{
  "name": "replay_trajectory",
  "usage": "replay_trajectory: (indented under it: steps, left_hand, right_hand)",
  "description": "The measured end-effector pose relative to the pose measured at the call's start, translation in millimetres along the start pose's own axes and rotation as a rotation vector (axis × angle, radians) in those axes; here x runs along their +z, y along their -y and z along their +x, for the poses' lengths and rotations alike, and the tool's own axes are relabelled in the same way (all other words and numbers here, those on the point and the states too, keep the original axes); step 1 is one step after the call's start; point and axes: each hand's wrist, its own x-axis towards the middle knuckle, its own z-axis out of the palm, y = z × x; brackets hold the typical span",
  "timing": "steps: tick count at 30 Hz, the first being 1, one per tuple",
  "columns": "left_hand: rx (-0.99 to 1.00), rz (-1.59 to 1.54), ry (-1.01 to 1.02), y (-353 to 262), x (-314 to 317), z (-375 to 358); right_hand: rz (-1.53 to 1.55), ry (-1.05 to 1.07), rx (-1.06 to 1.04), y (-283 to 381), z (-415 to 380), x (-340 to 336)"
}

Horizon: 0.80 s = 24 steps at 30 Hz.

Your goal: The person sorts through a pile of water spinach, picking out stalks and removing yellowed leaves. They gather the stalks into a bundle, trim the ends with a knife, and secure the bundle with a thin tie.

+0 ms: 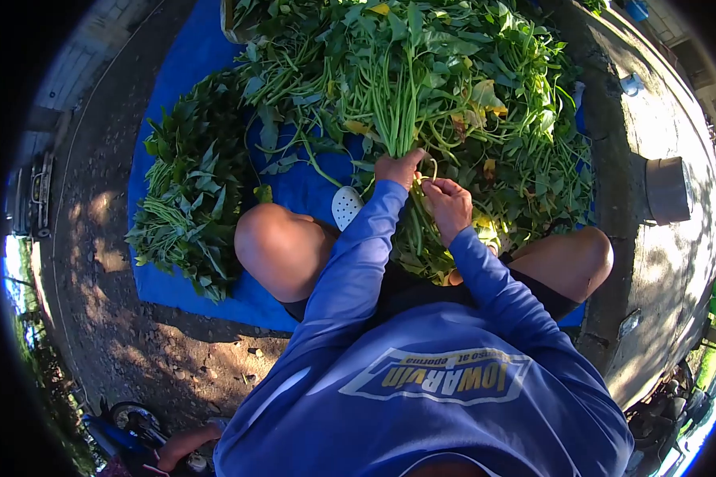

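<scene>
A bunch of leafy greens (396, 107), its long pale-green stems gathered together, stands up from my left hand (400, 168). That hand is closed around the lower stems, with the leaves fanning out away from me. Close beside it on the right, my right hand (449, 205) pinches a thin, pale strip (434, 168) that looks like a stem and curves up beside the bunch. Loose greens (485, 167) lie in a large heap beyond and around both hands, some leaves yellowed. More cut stems lie between my crossed legs, below the hands.
Stacked bundles of greens (191, 191) lie to my left on a blue tarp (191, 52). A white clog with holes (347, 207) is near my left forearm. On the right, a concrete ledge (612, 119) runs past a grey container (667, 191). Another person's arm (184, 447) shows at lower left.
</scene>
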Motion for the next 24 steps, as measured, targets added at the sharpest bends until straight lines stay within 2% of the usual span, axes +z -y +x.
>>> replay_trajectory:
  steps: [2,3,4,6,7,8,10,12,13,14,17,18,19,21,24]
  left_hand:
    - [-0.045,-0.047,0.004,-17.0,-9.5,-0.9]
    - [0.016,-0.065,-0.008,-23.6,-11.6,3.8]
    - [0.073,-0.078,-0.028,-28.5,-16.8,5.5]
    - [0.044,-0.102,-0.035,-53.5,-23.8,5.1]
    - [0.04,-0.123,-0.025,-65.8,-26.3,0.9]
    - [0.041,-0.115,0.004,-74.3,-29.8,0.1]
    - [0.051,-0.101,0.071,-90.0,-34.6,-0.6]
    - [0.055,-0.098,0.141,-106.6,-33.9,-6.2]
    - [0.047,-0.096,0.169,-110.8,-34.1,-13.5]
    - [0.046,-0.094,0.2,-116.8,-32.1,-19.1]
    - [-0.027,-0.085,0.288,-135.8,-23.4,-36.9]
    - [-0.042,-0.106,0.312,-142.5,-22.1,-40.8]
    - [-0.043,-0.072,0.42,-148.9,-25.3,-44.4]
    - [-0.057,-0.191,0.528,-154.5,-26.8,-49.3]
    - [-0.069,-0.292,0.599,-173.6,-40.5,-58.2]
  right_hand:
    - [-0.194,-0.03,-0.065,-6.0,-9.0,-22.3]
    - [-0.22,-0.002,-0.107,-11.3,-13.4,-34.0]
    - [-0.348,0.043,-0.119,12.6,-34.4,-43.2]
    - [-0.411,0.063,0.004,10.8,-45.5,-70.8]
    - [-0.687,0.134,0.13,13.5,-41.6,-91.5]
    - [-1.031,0.157,-0.082,10.0,-43.0,-110.2]
    - [-1.235,-0.244,-0.932,10.9,-32.4,-121.2]
    - [-0.665,-0.164,-0.607,80.7,-47.5,-91.1]
    - [-0.51,-0.12,-0.612,100.3,-50.4,-79.5]
    - [-0.487,-0.036,-0.671,120.1,-51.7,-68.3]
    - [-0.678,0.022,-1.116,148.7,-41.6,-27.0]
    - [-0.7,0.101,-1.089,151.3,-39.7,-22.9]
    - [-0.72,0.179,-1.059,153.9,-37.9,-18.8]
    - [-0.703,0.454,-0.613,154.9,-37.4,-18.0]
    - [-0.505,0.455,-0.59,139.3,-41.9,-18.5]
